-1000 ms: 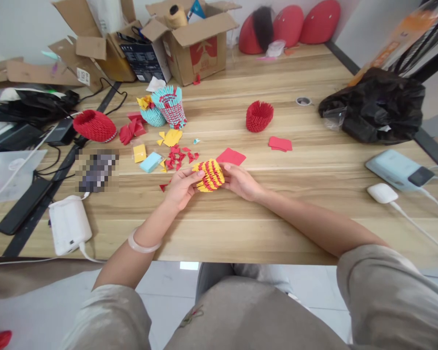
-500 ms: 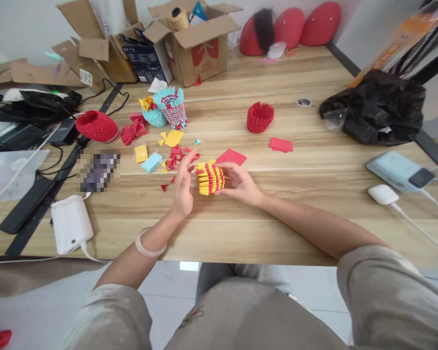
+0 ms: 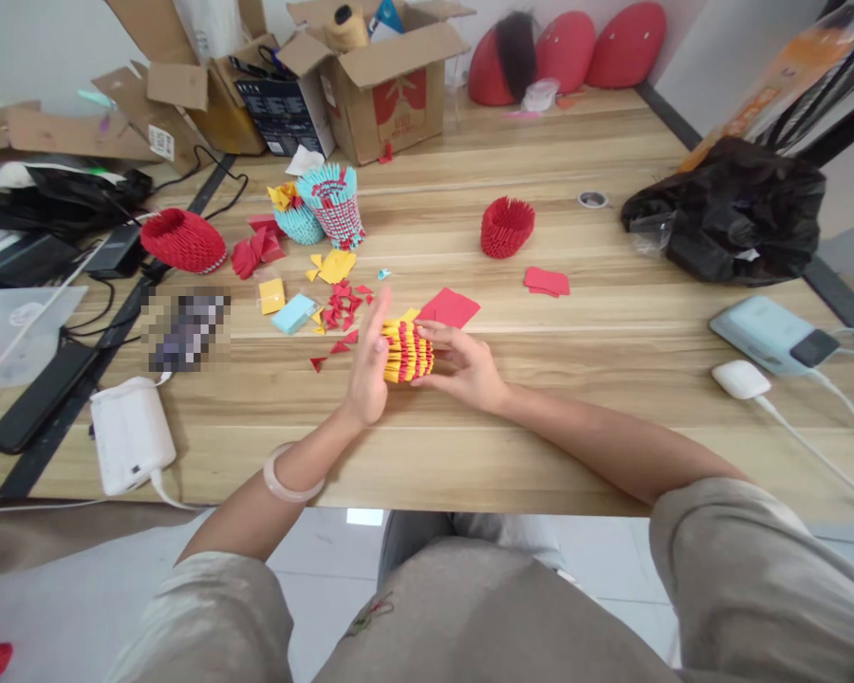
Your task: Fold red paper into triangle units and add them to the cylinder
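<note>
A round yellow-and-red piece of folded-paper origami (image 3: 409, 351) lies on its side between my two hands, just above or on the table. My right hand (image 3: 466, 365) grips it from the right, thumb below and fingers over the top. Flat and upright, my left hand (image 3: 371, 365) presses its palm against the piece's left end, fingers stretched out. Behind the piece lie a red paper sheet (image 3: 452, 308) and scattered small red folded papers (image 3: 342, 305). Yellow folded pieces (image 3: 336, 267) are a little farther back.
A red origami bowl (image 3: 507, 228) stands at the back, with red paper slips (image 3: 547, 282) nearer. Back left are a blue-and-red origami vase (image 3: 334, 209) and a red basket-like piece (image 3: 183, 240). A white power bank (image 3: 133, 436), black bag (image 3: 730, 213) and cardboard box (image 3: 391, 95) also occupy the table.
My left hand has moved right, from standing apart to pressing its palm on the piece's left end. The right hand still holds the piece, shifted slightly left.
</note>
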A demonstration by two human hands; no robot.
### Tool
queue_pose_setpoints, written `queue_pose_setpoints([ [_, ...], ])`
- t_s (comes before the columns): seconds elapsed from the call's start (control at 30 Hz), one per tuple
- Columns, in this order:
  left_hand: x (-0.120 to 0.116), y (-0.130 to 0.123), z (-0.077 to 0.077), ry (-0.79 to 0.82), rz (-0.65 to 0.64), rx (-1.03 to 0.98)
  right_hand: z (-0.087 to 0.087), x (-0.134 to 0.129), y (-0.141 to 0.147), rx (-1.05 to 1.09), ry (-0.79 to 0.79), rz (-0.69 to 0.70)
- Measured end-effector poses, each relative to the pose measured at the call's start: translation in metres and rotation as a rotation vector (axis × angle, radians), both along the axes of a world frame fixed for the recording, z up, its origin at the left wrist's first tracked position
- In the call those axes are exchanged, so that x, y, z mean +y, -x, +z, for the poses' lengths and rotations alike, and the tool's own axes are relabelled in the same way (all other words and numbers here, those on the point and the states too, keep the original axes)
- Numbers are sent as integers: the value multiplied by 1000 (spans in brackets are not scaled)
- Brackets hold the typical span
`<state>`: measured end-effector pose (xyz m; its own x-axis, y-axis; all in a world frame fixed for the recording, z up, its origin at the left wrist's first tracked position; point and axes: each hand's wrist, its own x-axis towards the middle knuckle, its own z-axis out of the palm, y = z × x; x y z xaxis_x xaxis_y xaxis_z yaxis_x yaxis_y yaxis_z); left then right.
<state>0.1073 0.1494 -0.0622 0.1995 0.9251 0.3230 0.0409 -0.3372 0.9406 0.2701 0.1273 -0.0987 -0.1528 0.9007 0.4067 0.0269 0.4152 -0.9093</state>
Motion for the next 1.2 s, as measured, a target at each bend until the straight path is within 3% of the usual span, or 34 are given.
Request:
queue_pose_setpoints([
  [0.13,16,4,-7,55,257,-180,9,2,-5,-100,-59,-101],
  [0.33,22,0,-3,369,171,-319,11,8,-14,-202,-178,-169],
  [0.47,18,-2,2,437,101,-344,10,8,-16,-230,-236,-155],
  [0.67,14,-2,4,516,44,-352,8,6,-19,-273,-170,-163],
  [0.83,10,-9,0,488,70,-365,8,2,-18,-168,-114,-138],
  [1.0,9,-9,2,485,151,-495,5,2,-11,122,11,-135],
  [1.07,7,-6,6,610,58,-509,4,2,-9,177,32,-125],
  [1.2,3,-2,14,929,-350,-489,3,1,-10,103,43,34],
])
